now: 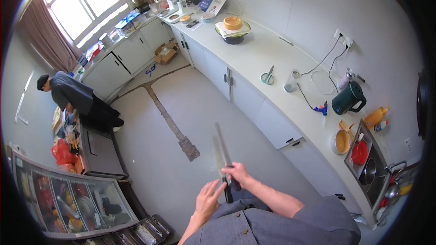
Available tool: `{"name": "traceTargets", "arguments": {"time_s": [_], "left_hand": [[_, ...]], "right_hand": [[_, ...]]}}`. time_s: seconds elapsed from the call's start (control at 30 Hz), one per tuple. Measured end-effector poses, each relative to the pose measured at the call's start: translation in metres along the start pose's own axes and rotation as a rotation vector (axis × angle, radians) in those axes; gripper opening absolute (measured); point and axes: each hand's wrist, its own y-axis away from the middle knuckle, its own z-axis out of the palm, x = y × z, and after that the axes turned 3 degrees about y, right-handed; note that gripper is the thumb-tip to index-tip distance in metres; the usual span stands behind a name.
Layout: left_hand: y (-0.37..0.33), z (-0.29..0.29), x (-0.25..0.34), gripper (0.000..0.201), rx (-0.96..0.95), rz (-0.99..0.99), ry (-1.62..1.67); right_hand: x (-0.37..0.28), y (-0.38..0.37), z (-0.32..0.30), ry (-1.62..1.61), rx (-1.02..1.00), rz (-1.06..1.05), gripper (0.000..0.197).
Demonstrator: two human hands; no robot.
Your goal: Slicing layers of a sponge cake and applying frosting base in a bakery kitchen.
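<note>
Currently, knife in right hand.

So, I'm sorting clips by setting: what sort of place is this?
Probably a small baking kitchen or cake workshop: a round golden cake sits raised on a stand on the long counter, with what looks like a white stand mixer in the far corner and a dark green kettle nearer.

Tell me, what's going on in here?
Someone is standing with two long-bladed knives in front of their body. The right hand grips at least one black handle; the left hand is close beside, its exact grip unclear. A round cake sits on a stand on the counter. Another person stands at the left.
</note>
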Motion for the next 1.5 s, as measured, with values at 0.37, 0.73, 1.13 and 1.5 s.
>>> {"name": "traceTargets", "arguments": {"time_s": [0.37, 0.73, 1.13, 1.5], "left_hand": [[0.039, 0.097, -0.287, 0.035, -0.283, -1.312, 0.308], [-0.136, 0.101, -0.468, 0.038, -0.286, -1.171, 0.355], [-0.615, -0.020, -0.595, 0.036, 0.134, -0.962, 0.534], [-0.929, 0.023, -0.479, 0.032, -0.201, -0.159, 0.235]], "right_hand": [[-0.190, -0.226, -0.118, 0.000, 0.667, -0.210, 0.019], [-0.312, -0.415, -0.237, 0.027, 1.041, -0.078, 0.030], [-0.296, -0.490, -0.350, 0.274, 1.296, 0.070, 0.031], [-0.467, -0.495, -0.245, 0.152, 1.072, -0.098, 0.052]]}}
